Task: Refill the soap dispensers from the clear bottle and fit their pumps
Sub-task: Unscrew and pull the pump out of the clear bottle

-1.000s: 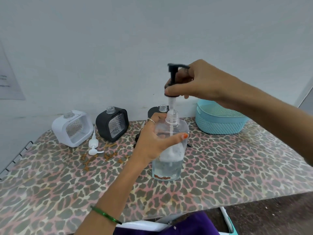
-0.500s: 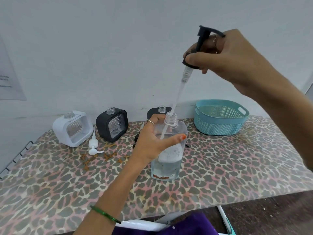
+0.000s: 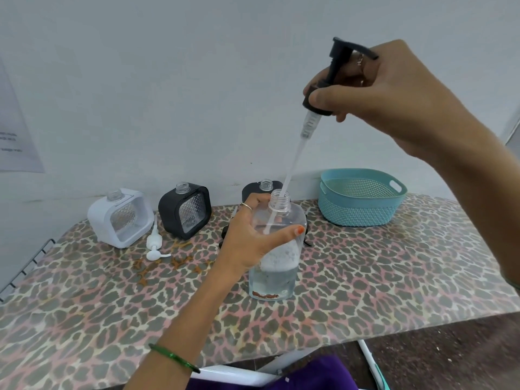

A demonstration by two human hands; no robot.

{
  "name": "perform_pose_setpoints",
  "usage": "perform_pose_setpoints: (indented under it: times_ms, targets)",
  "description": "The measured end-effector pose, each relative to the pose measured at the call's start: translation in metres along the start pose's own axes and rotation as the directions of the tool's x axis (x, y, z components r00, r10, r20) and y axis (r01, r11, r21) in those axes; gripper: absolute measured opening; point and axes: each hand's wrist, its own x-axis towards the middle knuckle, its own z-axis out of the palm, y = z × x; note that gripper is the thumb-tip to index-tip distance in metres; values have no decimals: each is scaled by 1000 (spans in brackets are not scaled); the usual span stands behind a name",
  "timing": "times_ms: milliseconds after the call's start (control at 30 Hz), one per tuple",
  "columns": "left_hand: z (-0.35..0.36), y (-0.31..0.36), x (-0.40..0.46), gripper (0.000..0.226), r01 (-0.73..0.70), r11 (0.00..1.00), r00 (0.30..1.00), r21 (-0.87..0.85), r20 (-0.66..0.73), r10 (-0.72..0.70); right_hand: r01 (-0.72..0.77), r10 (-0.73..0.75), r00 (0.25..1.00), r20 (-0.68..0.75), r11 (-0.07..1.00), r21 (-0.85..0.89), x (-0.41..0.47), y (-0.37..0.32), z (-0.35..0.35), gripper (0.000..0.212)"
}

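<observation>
The left hand gripped the clear bottle, upright on the desk. The right hand pinched the black pump, raised, its tube end inside the bottle neck

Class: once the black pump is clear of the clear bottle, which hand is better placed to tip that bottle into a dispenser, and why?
Probably the left hand: it already grips the clear bottle, and the open dispensers stand on its side. The right hand holds the black pump.
</observation>
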Motion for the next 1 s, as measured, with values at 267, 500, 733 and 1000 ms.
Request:
perform_pose_setpoints:
  times_ms: [267, 500, 733, 1000]
  targets:
    - [0, -4, -1, 67, 25, 998, 1000, -57, 1, -25, -30, 60, 991, -120, 971, 238, -1, 15, -12, 18]
    - [1, -6, -3, 70, 14, 999, 1000, -37, 4, -14, -17, 165, 939, -301, 897, 442, -24, 37, -45, 11]
    - [3, -12, -11, 71, -3, 1000, 1000, -7, -21, 2, -168, 471, 811, -348, 756, 632, -50, 87, -74, 13]
    - [2, -21, -31, 82, -76, 988, 996, 134, -41, 82, -493, 788, 581, -204, 540, 682, -105, 185, -69, 14]
